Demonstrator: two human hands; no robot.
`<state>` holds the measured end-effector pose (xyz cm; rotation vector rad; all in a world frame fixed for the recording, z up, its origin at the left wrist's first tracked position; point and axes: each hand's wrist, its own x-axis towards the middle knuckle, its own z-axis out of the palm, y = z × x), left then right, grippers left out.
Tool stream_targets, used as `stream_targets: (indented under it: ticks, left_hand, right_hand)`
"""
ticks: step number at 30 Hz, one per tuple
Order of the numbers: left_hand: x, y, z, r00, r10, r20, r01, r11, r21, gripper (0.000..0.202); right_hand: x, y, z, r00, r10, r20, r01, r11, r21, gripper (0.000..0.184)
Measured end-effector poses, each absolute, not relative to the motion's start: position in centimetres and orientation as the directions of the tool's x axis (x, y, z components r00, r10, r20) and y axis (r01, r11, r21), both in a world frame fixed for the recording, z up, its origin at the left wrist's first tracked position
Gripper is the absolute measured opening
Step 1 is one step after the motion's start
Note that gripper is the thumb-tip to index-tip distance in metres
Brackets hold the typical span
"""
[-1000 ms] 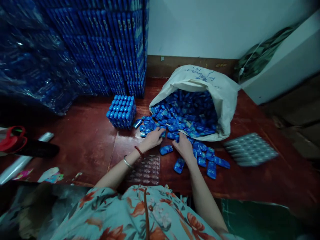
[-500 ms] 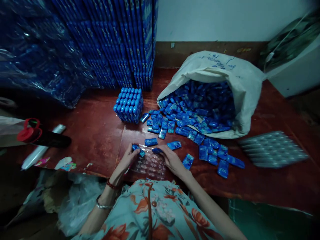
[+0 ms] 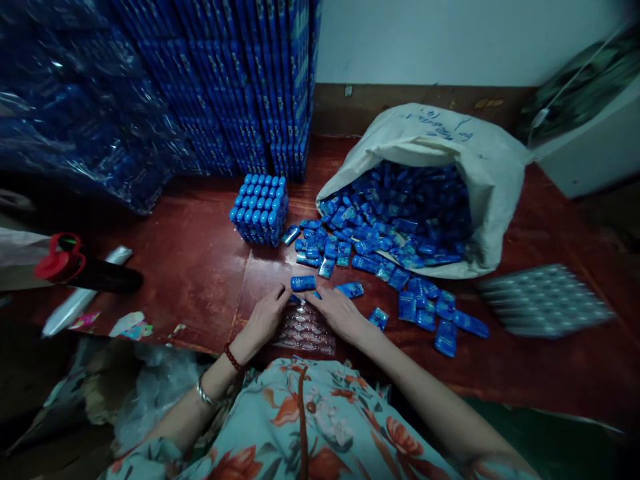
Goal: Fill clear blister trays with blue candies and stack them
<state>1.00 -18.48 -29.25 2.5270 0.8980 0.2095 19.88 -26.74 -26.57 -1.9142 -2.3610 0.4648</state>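
Left hand (image 3: 267,315) and right hand (image 3: 336,311) have drawn closer, bringing small blue packets (image 3: 295,299) to the far edge of a clear, dimpled plastic tray (image 3: 305,328); clenched or released, the grip is hidden.

Two hands (image 3: 265,316), one sack (image 3: 425,137)

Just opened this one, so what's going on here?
A person's left hand and right hand are at the far part of a clear molded tray, with bits of blue showing by the fingertips. Farther back, loose blue packs lie before an open white sack, beside a neat block of blue packs.
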Motion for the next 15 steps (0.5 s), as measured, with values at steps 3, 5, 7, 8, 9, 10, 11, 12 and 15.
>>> stream_targets:
  ticks: [3, 5, 7, 8, 9, 10, 11, 12, 15]
  left_hand:
    - [1.5, -18.2, -28.6, 0.79, 0.61, -0.057, 0.592, -0.736, 0.33, 0.032]
    - [1.9, -18.2, -28.3, 0.783, 0.617, -0.076, 0.612, -0.742, 0.273, 0.031]
    - [2.4, -18.4, -28.2, 0.775, 0.623, -0.101, 0.629, -0.748, 0.214, 0.031]
    - [2.7, -18.6, -28.3, 0.776, 0.619, -0.118, 0.63, -0.756, 0.18, 0.032]
    - [2.9, -18.8, -28.3, 0.782, 0.608, -0.136, 0.623, -0.769, 0.144, 0.034]
    - [3.2, -19.0, -28.4, 0.791, 0.592, -0.154, 0.609, -0.785, 0.11, 0.035]
    - [3.4, -19.1, -28.5, 0.799, 0.577, -0.169, 0.594, -0.8, 0.08, 0.036]
    - [3.6, -19.3, -28.6, 0.807, 0.562, -0.181, 0.579, -0.813, 0.056, 0.035]
    - [4.0, -19.4, -28.9, 0.823, 0.541, -0.174, 0.554, -0.832, 0.029, 0.032]
  right_hand:
    - [19.8, -26.6, -26.6, -0.227, 0.965, -0.131, 0.954, 0.193, -0.228, 0.039]
    - [19.7, -26.7, -26.7, -0.233, 0.966, -0.112, 0.959, 0.21, -0.192, 0.043]
    - [19.5, -26.6, -26.8, -0.238, 0.965, -0.107, 0.962, 0.22, -0.159, 0.045]
    - [19.3, -26.5, -26.8, -0.241, 0.965, -0.105, 0.963, 0.225, -0.145, 0.043]
    - [19.2, -26.3, -26.7, -0.25, 0.963, -0.103, 0.963, 0.235, -0.135, 0.04]
    - [19.0, -26.2, -26.6, -0.258, 0.961, -0.102, 0.961, 0.245, -0.126, 0.038]
    - [18.7, -26.0, -26.5, -0.266, 0.958, -0.104, 0.96, 0.254, -0.119, 0.035]
    - [18.5, -25.9, -26.4, -0.271, 0.957, -0.107, 0.959, 0.259, -0.114, 0.033]
    - [17.7, -25.9, -26.3, -0.222, 0.967, -0.123, 0.971, 0.209, -0.115, 0.035]
